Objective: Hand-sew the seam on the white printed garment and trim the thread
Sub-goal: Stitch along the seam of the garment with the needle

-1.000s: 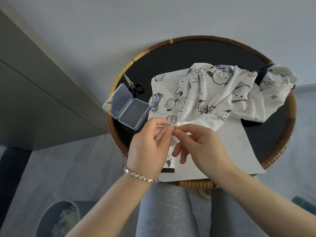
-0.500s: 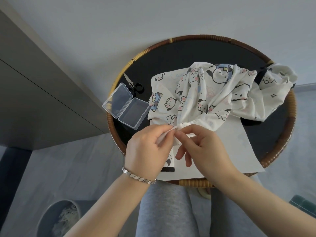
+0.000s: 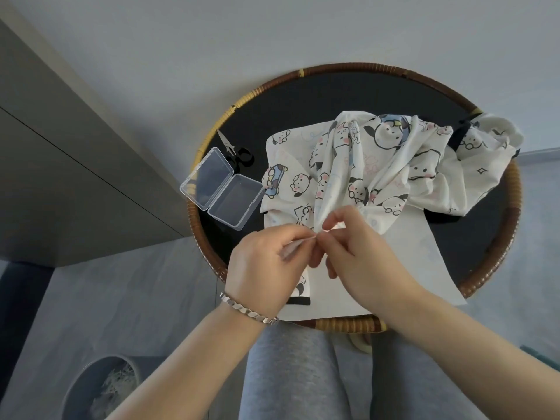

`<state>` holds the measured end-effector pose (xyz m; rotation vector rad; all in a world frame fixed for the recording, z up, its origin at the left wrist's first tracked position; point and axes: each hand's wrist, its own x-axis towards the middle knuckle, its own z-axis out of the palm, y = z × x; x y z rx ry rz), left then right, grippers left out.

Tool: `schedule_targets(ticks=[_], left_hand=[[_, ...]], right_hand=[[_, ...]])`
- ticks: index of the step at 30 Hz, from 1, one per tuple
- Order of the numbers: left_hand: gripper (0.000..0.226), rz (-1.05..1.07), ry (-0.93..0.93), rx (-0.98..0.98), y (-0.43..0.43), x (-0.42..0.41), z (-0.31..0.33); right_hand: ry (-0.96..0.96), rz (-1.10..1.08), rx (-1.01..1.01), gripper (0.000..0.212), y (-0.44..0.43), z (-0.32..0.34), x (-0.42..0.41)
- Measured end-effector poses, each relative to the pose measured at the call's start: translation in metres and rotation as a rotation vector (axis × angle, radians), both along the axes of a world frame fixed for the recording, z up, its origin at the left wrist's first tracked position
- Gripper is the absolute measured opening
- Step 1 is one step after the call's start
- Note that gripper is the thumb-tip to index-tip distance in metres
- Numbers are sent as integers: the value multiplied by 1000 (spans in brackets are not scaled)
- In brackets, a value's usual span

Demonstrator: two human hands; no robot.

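Where the two hands meet over the near part of the round table (image 3: 512, 207), the left hand (image 3: 266, 265) pinches a gathered fold of the white printed garment (image 3: 388, 165) between thumb and forefinger. The right hand (image 3: 366, 256) closes its thumb and arched forefinger on the same fold, tip to tip with the left. Whether a needle sits between them is too small to tell. A silver bracelet (image 3: 248, 309) circles the left wrist.

The garment lies bunched on the table's black top, spreading from the pinch toward the far right rim, where one end laps over the edge. A flat white sheet (image 3: 424, 268), cloth or paper, lies under the hands and reaches the near rim.

On the table's left side an open clear plastic box (image 3: 222, 187) lies just inside the woven rattan rim. Small black-handled scissors (image 3: 239, 154) rest just beyond the box, partly behind its lid.

Below the near rim are grey trouser legs (image 3: 291, 374). Left of the table stands a grey-brown cabinet front (image 3: 60, 177), and beyond the table is a pale wall (image 3: 272, 34). A grey floor (image 3: 136, 298) lies to the near left of the table, with a round bin (image 3: 100, 389) on it.
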<state>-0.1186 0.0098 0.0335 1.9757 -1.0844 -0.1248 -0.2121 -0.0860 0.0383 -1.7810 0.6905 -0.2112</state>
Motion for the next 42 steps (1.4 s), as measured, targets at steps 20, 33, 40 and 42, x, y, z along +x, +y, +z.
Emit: schedule_targets(ticks=[20,33,40,42], left_hand=[[20,45,226,40,-12,7,-2],[26,8,242,74,-10,14,0],[8,-44,230,60,-3,18,0],[4,-55,218,56,-1,21,0]], right_hand=[[-274,-217,400,21,-51,6,28],[104,257,-110,15,-66,14,17],[25,212,58,10,-63,3,20],[26,173,131,11,-65,3,18]])
